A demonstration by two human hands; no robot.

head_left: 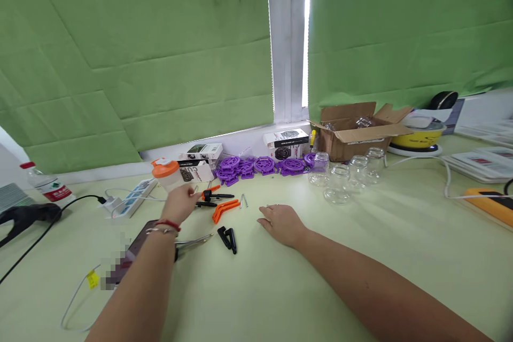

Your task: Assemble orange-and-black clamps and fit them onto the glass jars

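My left hand (181, 203) reaches forward over the pale green table (360, 256), its fingers at a black-and-orange tool (212, 196); whether it grips the tool is unclear. Just behind it stands a white bottle with an orange lid (166, 173). My right hand (280, 222) rests palm down on the table, fingers curled loosely, holding nothing. Between the hands lie an orange clip (224, 209), two small metal pins (243, 201) and black plastic pieces (227, 238). Metal tongs (192, 242) lie under my left forearm.
Purple plastic gear parts (256, 166) and small boxes (286, 142) line the back wall. Several glass jars (344, 173) stand beside an open cardboard box (352, 131). A power strip (130, 197), a phone (132, 254), a water bottle (44, 184) and a yellow bowl (419, 136) are around.
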